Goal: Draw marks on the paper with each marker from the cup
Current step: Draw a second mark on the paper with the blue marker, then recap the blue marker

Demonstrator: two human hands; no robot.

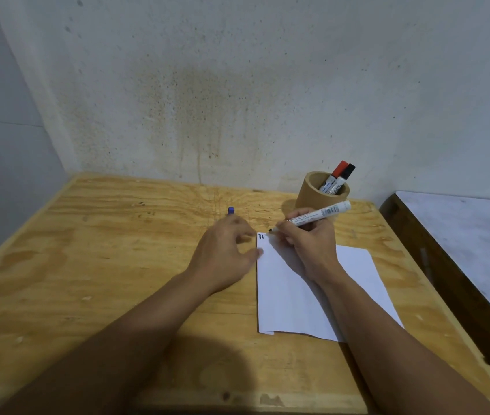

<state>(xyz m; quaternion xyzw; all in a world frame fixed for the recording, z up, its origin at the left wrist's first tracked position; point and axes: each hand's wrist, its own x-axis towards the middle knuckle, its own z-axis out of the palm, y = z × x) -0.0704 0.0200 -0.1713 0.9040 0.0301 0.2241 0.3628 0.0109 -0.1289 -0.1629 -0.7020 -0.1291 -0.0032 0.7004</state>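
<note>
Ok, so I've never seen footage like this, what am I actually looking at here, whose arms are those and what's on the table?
There is one picture, taken by a camera worn on a person's head, looking down at their own bare arms. The right hand holds an uncapped marker, its tip by two short dark marks at the corner of a white paper. The left hand rests beside the paper, holding a blue cap. On the wooden table a brown cup holds two more markers.

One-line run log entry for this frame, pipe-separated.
right hand: holds uncapped marker, tip at paper top-left corner | left hand: holds blue cap | cup: two markers
</note>
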